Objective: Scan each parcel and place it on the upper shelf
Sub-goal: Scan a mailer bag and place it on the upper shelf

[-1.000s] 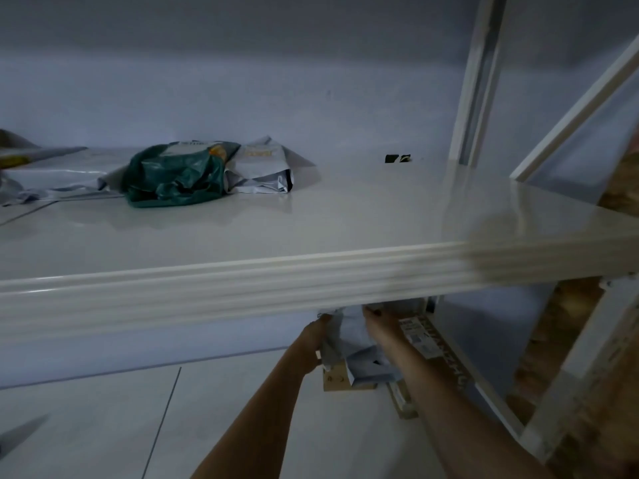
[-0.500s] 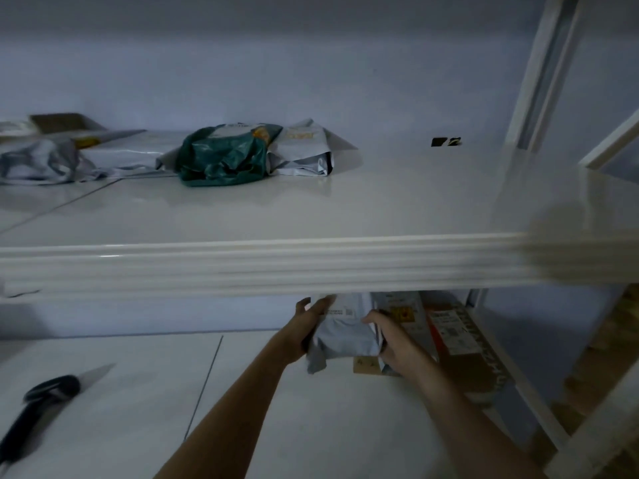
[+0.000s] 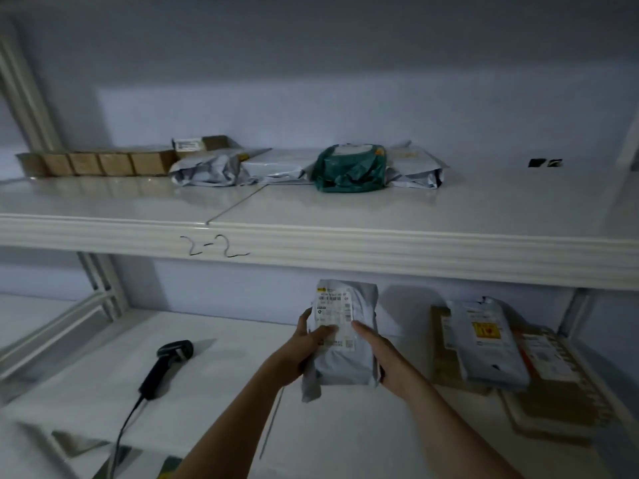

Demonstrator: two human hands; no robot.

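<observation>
Below the upper shelf (image 3: 345, 216), the left hand (image 3: 304, 347) grips the left edge of a grey parcel (image 3: 342, 344), thumb pressed on its white label (image 3: 333, 316), while the right hand (image 3: 383, 354) clasps the right edge. So the parcel hangs upright between both hands, above the lower shelf (image 3: 207, 392), lifted clear of it. Its plastic wrap is crinkled, with a barcode near the label's top.

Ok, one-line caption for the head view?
Both hands, left and right, hold a grey parcel; scanner lies nearby.
</observation>
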